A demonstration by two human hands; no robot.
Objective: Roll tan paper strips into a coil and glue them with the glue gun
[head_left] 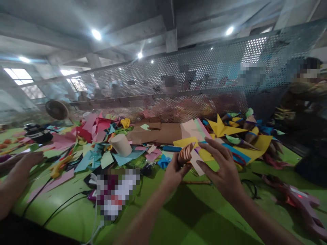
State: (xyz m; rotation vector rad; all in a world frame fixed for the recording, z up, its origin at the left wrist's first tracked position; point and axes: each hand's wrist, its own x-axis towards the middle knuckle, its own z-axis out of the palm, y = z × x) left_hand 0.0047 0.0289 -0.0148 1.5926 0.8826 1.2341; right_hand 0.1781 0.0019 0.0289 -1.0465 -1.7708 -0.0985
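My left hand [176, 170] is closed around a small rolled piece with brown and white stripes [187, 152], its far end tilted up to the right. My right hand [221, 163] is just to the right, fingers stretched out and apart. Between the hands is a pale piece of paper [197, 164]; whether my right thumb touches it I cannot tell. Behind them lie yellow paper [186, 141] and a blue pen-like stick [172, 149]. Below the hands a thin brown stick [196, 182] rests on the green table [189, 217].
A pink glue gun [297, 195] with a red light lies at right, a yellow one [61, 166] at left. Coloured paper scraps, a paper roll [121, 145] and a yellow paper star [221, 127] crowd the back. Another person's arm [19, 173] reaches in at left. A perforated metal screen [158, 75] stands behind.
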